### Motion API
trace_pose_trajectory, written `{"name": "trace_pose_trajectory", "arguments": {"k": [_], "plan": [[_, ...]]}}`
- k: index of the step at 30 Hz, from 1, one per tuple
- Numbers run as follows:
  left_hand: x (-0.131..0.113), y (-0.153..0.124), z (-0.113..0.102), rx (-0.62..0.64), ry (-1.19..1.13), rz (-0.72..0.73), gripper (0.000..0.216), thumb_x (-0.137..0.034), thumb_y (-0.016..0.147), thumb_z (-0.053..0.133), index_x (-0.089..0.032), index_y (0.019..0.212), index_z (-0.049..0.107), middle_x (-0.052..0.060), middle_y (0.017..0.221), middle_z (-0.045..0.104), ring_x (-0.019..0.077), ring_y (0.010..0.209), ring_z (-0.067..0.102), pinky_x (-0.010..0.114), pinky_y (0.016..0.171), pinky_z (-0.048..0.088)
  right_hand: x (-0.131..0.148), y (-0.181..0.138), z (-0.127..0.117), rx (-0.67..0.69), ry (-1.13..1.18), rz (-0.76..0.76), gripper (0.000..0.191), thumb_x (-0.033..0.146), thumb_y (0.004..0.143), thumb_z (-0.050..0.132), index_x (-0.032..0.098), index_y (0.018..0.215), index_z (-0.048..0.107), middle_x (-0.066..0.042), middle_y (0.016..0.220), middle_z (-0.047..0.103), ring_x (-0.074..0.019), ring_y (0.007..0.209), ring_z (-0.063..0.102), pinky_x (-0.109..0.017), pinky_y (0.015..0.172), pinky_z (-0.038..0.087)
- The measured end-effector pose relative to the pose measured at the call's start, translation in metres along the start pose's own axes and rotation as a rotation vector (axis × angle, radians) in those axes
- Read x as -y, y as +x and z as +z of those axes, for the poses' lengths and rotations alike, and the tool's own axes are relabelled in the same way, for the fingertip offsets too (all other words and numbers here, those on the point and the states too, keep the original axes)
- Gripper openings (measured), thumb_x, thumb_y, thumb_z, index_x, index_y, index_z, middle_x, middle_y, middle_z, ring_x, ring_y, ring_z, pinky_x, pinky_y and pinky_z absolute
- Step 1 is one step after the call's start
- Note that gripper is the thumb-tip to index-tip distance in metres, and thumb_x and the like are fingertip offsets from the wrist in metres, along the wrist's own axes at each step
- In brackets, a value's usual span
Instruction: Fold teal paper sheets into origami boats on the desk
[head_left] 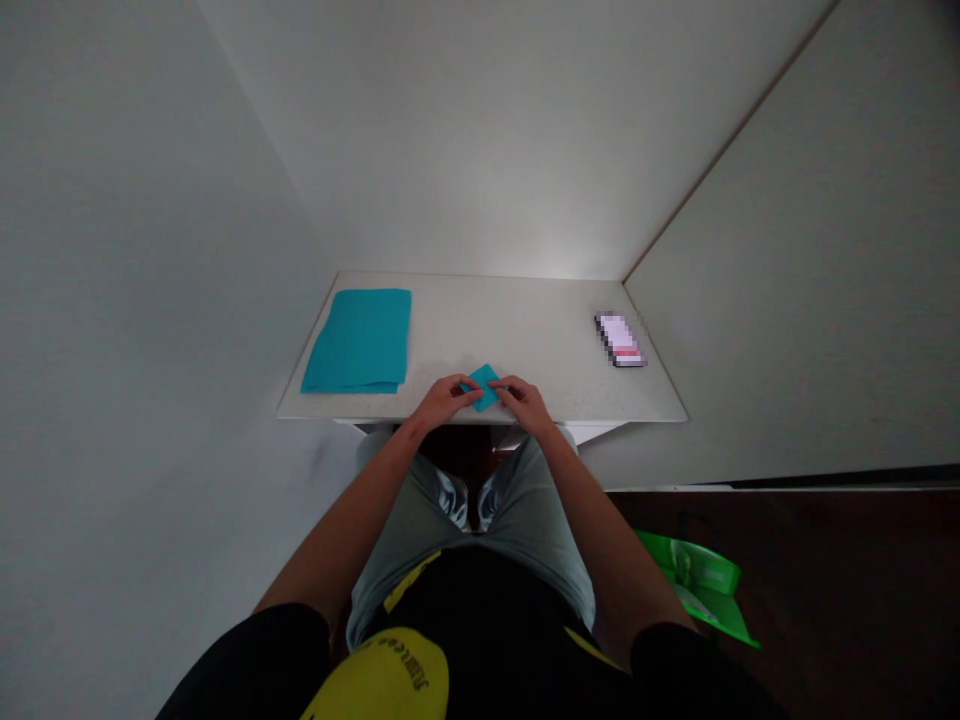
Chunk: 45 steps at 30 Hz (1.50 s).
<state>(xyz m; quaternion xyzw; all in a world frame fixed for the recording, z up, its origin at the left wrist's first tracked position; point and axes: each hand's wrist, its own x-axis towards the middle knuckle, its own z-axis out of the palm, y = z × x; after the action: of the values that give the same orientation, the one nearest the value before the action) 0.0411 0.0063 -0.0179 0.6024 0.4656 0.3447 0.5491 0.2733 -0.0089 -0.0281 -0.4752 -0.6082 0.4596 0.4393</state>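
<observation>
A small folded piece of teal paper (486, 384) lies near the front edge of a white table (525, 320). My left hand (444, 398) pinches its left side with curled fingers. My right hand (525, 400) pinches its right side the same way. Both hands rest on the table top, and the paper's lower part is hidden under the fingers.
A stack of teal paper sheets (361, 340) lies at the table's left. A phone (620, 340) lies at the right, by the wall. Walls close in the table on three sides. A green object (697, 585) lies on the dark floor to my right.
</observation>
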Motion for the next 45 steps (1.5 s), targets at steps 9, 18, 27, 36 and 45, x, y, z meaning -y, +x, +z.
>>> {"name": "trace_pose_trajectory", "arguments": {"k": [9,18,27,36,45], "plan": [[0.001,0.007,0.003,0.029,-0.056,0.032,0.057,-0.063,0.072,0.089,-0.019,0.105,0.073,0.003,0.087,0.076,0.0184,0.079,0.068,0.03,0.074,0.055,-0.001,0.005,0.006,0.072,-0.081,0.045,0.05,0.062,0.086,0.078,0.025,0.118,0.07,0.005,0.077,0.067,-0.014,0.062,0.051,-0.029,0.06,0.042],[-0.005,0.011,0.011,-0.085,-0.081,-0.017,0.056,-0.074,0.08,0.078,-0.018,0.087,0.079,0.003,0.079,0.074,0.018,0.072,0.063,0.028,0.064,0.054,0.004,0.01,0.01,-0.07,-0.12,0.108,0.051,0.077,0.089,0.067,0.027,0.085,0.067,0.004,0.068,0.058,-0.0161,0.063,0.048,-0.03,0.062,0.042],[-0.002,0.012,0.02,-0.286,-0.118,-0.035,0.047,-0.064,0.085,0.078,-0.017,0.094,0.082,0.007,0.093,0.08,0.0216,0.083,0.07,0.031,0.069,0.059,0.004,0.015,0.016,-0.194,-0.044,0.116,0.053,0.079,0.085,0.068,0.026,0.086,0.066,0.001,0.074,0.06,-0.0176,0.067,0.048,-0.031,0.063,0.043],[0.012,0.009,0.012,-0.686,-0.395,0.006,0.051,-0.066,0.086,0.08,-0.02,0.09,0.06,0.002,0.091,0.065,0.0167,0.083,0.07,0.03,0.062,0.068,-0.008,0.015,-0.009,-0.533,0.122,0.081,0.051,0.071,0.08,0.077,0.026,0.091,0.056,0.004,0.077,0.059,-0.0166,0.072,0.056,-0.031,0.07,0.05],[0.009,-0.014,0.004,-0.772,0.393,0.25,0.022,-0.029,0.102,0.062,-0.02,0.122,0.065,0.015,0.13,0.07,0.0291,0.126,0.067,0.054,0.118,0.051,-0.01,0.008,-0.006,-0.476,-0.09,0.083,0.034,0.057,0.085,0.067,0.025,0.093,0.058,-0.001,0.083,0.068,-0.0208,0.078,0.063,-0.037,0.078,0.053]]}}
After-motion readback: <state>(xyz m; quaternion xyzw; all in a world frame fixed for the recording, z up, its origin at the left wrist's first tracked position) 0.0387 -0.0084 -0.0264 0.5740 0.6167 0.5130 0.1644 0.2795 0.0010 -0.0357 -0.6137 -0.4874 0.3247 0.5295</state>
